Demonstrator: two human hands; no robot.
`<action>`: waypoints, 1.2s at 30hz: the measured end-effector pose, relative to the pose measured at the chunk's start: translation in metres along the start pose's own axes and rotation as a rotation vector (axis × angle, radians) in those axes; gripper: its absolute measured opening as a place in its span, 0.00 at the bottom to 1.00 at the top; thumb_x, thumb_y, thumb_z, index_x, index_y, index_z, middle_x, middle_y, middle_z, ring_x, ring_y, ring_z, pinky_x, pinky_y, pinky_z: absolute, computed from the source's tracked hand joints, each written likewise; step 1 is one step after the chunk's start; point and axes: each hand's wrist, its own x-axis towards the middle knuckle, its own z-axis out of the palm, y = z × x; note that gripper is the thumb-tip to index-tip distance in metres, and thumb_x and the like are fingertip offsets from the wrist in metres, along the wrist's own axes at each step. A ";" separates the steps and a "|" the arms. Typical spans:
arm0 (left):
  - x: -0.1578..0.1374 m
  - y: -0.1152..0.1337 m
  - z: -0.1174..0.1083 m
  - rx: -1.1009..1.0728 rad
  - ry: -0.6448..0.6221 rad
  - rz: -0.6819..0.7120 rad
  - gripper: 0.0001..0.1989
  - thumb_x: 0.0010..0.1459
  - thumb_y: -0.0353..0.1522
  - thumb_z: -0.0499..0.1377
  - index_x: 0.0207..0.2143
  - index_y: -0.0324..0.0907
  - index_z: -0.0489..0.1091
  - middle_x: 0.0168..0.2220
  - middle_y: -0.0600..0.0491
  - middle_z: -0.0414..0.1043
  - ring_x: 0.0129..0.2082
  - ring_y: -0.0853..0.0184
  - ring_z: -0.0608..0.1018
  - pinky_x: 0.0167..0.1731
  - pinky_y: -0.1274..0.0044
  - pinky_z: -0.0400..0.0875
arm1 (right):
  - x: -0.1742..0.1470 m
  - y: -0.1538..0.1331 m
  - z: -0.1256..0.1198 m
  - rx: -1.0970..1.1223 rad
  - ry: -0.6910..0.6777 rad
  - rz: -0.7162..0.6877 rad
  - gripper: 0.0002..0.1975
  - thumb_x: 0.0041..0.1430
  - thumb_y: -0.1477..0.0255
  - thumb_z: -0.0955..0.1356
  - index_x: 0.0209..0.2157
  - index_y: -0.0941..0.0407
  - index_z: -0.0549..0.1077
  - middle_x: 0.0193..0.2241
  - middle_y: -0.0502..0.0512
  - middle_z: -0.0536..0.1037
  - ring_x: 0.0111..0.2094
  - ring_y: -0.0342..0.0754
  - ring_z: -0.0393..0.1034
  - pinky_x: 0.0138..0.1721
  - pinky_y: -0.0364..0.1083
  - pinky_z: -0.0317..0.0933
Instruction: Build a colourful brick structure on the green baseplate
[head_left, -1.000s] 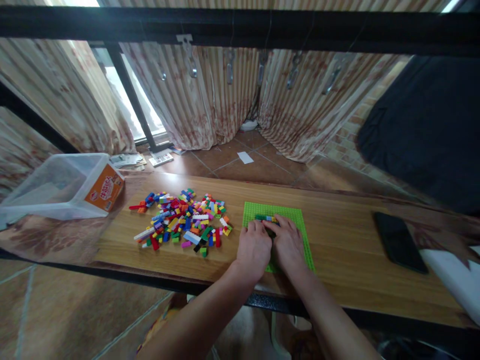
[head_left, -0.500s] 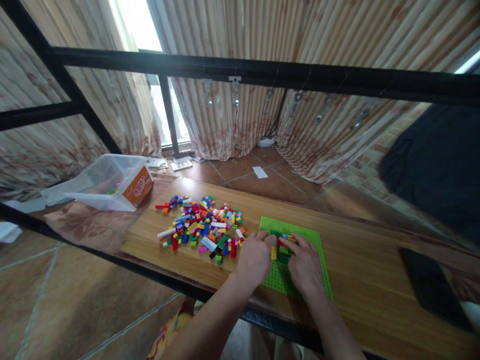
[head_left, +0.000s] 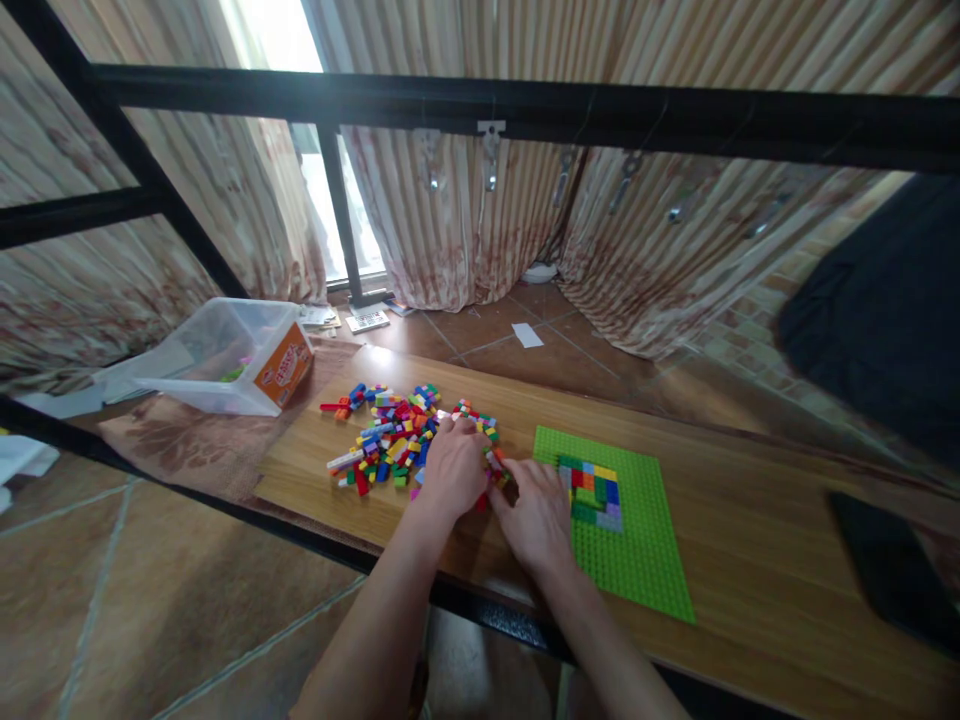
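The loose bricks point(head_left: 386, 440) lie in a multicoloured heap, with the left hand point(head_left: 456, 465) over their right part, its fingers bent down among the pieces, and the right hand point(head_left: 534, 508) at their right edge, thumb and forefinger close together; I cannot tell whether either hand grasps a brick. Just to the right lies the green baseplate point(head_left: 649, 570), bearing a low block of joined bricks point(head_left: 596, 497) in red, orange, yellow, blue, green and pale purple. The right hand stands in the way there, covering the plate's left edge and hiding part of the block's left side, while the left hand screens some of the heap. Farther right is a flat black object point(head_left: 892, 565), phone-like, well apart from the plate; beyond the heap's left end sits a clear plastic bin point(head_left: 217, 395) with an orange label point(head_left: 285, 370) and a few coloured bits inside. Half a second ago both hands were at the block on the baseplate; they have since moved left to the heap, leaving most of the block in view. The wood-grained surface point(head_left: 735, 540) adjoins a brown patterned cloth point(head_left: 169, 440) on the left. Past it are a tiled floor point(head_left: 480, 340) with a white paper point(head_left: 527, 335), striped curtains point(head_left: 450, 230) and a black bar point(head_left: 525, 105) with hanging clips point(head_left: 491, 165).
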 end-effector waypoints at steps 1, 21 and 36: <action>0.000 0.001 0.001 0.011 -0.004 -0.005 0.12 0.51 0.25 0.57 0.34 0.43 0.78 0.43 0.45 0.73 0.46 0.57 0.71 0.49 0.66 0.65 | 0.002 -0.001 0.002 -0.008 -0.007 0.016 0.13 0.59 0.68 0.68 0.45 0.56 0.75 0.38 0.58 0.78 0.42 0.56 0.67 0.45 0.52 0.57; -0.002 -0.012 -0.019 -0.131 0.045 0.071 0.08 0.55 0.24 0.55 0.31 0.42 0.73 0.44 0.47 0.73 0.47 0.59 0.72 0.51 0.67 0.64 | 0.005 -0.004 0.000 0.433 0.017 0.041 0.11 0.59 0.78 0.64 0.41 0.56 0.75 0.38 0.56 0.78 0.40 0.49 0.72 0.43 0.49 0.66; 0.003 0.017 -0.009 -0.680 -0.224 0.097 0.10 0.62 0.32 0.51 0.34 0.40 0.72 0.28 0.54 0.72 0.29 0.69 0.72 0.30 0.78 0.63 | -0.001 0.027 -0.038 0.423 0.094 0.010 0.10 0.64 0.70 0.64 0.42 0.53 0.76 0.39 0.55 0.80 0.41 0.48 0.74 0.45 0.48 0.66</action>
